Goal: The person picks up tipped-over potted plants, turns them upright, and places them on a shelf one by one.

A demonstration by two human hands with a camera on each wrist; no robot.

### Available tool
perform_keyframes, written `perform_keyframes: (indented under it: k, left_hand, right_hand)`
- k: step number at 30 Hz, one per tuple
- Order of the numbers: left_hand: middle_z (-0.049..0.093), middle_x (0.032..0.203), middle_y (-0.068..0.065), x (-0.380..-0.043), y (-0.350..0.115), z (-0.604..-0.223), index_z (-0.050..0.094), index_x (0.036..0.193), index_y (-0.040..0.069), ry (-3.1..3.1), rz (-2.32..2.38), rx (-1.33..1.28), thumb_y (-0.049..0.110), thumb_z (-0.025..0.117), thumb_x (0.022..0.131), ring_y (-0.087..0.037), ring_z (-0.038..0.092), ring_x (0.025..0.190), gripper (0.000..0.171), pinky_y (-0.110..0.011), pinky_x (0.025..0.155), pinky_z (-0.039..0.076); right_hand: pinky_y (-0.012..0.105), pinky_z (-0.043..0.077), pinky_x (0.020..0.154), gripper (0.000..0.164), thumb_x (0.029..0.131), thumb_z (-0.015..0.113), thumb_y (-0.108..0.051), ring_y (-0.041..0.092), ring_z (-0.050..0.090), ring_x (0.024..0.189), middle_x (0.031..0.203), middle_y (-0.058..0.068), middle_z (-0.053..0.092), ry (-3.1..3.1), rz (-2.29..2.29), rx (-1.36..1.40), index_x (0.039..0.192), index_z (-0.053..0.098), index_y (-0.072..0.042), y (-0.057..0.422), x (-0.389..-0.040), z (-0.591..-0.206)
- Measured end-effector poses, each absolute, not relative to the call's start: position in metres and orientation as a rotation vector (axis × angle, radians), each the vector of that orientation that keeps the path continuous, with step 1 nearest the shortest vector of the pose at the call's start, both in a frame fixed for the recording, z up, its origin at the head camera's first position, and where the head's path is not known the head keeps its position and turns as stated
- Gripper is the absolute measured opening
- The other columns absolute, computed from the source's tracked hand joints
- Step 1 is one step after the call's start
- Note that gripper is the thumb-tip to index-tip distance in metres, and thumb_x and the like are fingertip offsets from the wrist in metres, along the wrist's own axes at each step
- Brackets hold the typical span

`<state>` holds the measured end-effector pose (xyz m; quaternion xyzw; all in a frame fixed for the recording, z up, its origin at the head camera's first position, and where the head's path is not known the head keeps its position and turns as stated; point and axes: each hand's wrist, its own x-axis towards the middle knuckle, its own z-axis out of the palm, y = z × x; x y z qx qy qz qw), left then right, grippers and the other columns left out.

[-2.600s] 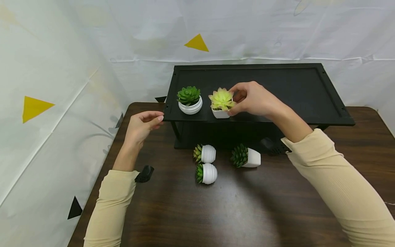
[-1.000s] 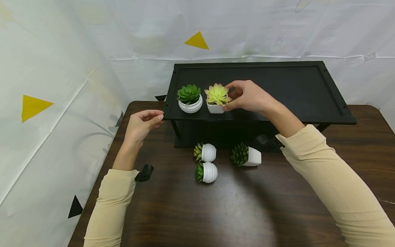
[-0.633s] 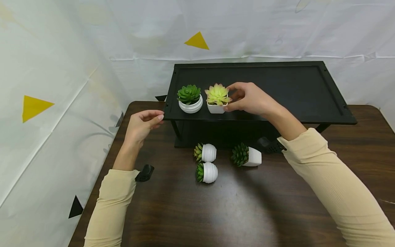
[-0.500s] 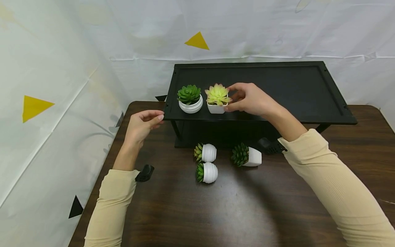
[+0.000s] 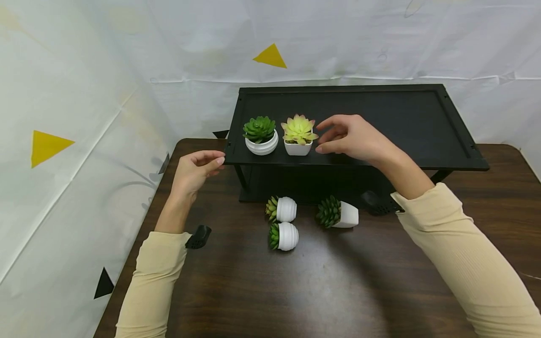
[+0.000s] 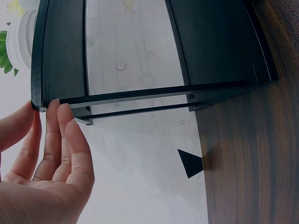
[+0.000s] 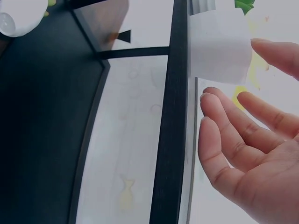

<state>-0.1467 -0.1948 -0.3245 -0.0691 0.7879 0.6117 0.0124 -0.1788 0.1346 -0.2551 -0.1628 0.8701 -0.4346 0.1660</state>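
Note:
A black two-tier shelf (image 5: 380, 126) stands at the back of the table. Its front left corner is pinched between thumb and fingers of my left hand (image 5: 192, 173), as the left wrist view shows at the shelf edge (image 6: 38, 70). On the top tier sit a dark green succulent in a round white pot (image 5: 260, 136) and, to its right, a yellow-green succulent in a square white pot (image 5: 298, 135). Just right of that square pot, my right hand (image 5: 355, 138) hovers with loosely bent fingers, holding nothing; a small gap shows between fingertips and pot.
Two succulents in round white pots, one upper (image 5: 286, 210) and one lower (image 5: 288, 236), lie on their sides in front of the shelf. A dark green succulent in a square pot (image 5: 348, 215) lies to their right on the brown wooden table (image 5: 253, 295).
The yellow-green succulent was shifted left and slightly back, nearer the dark green one. My right hand has since let go of its pot and drawn right. The left hand stays at the corner.

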Motion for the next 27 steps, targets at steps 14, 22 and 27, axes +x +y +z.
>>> perform_keyframes:
  k: [14, 22, 27]
  left_hand:
    - [0.062, 0.093, 0.0, -0.147, -0.195, -0.325, 0.062, 0.111, -0.006, 2.445, 1.928, -0.212, 0.015, 0.067, 0.087, -0.009, 0.064, 0.076, 0.032, -0.033, 0.083, 0.051]
    - [0.062, 0.093, 0.0, -0.147, -0.194, -0.325, 0.062, 0.111, -0.006, 2.444, 1.928, -0.217, 0.015, 0.067, 0.087, -0.009, 0.064, 0.076, 0.032, -0.032, 0.083, 0.051]
    - [0.062, 0.093, 0.0, -0.147, -0.194, -0.325, 0.063, 0.111, -0.006, 2.444, 1.929, -0.218, 0.015, 0.067, 0.087, -0.009, 0.064, 0.076, 0.032, -0.029, 0.081, 0.052]
  right_hand:
    - [0.034, 0.046, 0.079, 0.042, 0.087, 0.066, -0.011, 0.023, 0.06, 0.094, 0.104, 0.012, 0.065, 2.484, -1.263, -0.477, 0.126, 0.053, -0.001, 0.147, -0.167, -0.26]
    - [0.032, 0.047, 0.078, 0.04, 0.087, 0.065, -0.01, 0.022, 0.06, 0.092, 0.104, 0.012, 0.064, 2.493, -1.266, -0.499, 0.125, 0.054, 0.001, 0.153, -0.159, -0.261]
    - [0.03, 0.047, 0.076, 0.04, 0.087, 0.065, -0.01, 0.021, 0.06, 0.091, 0.105, 0.013, 0.064, 2.5, -1.256, -0.509, 0.124, 0.054, 0.0, 0.155, -0.155, -0.262]
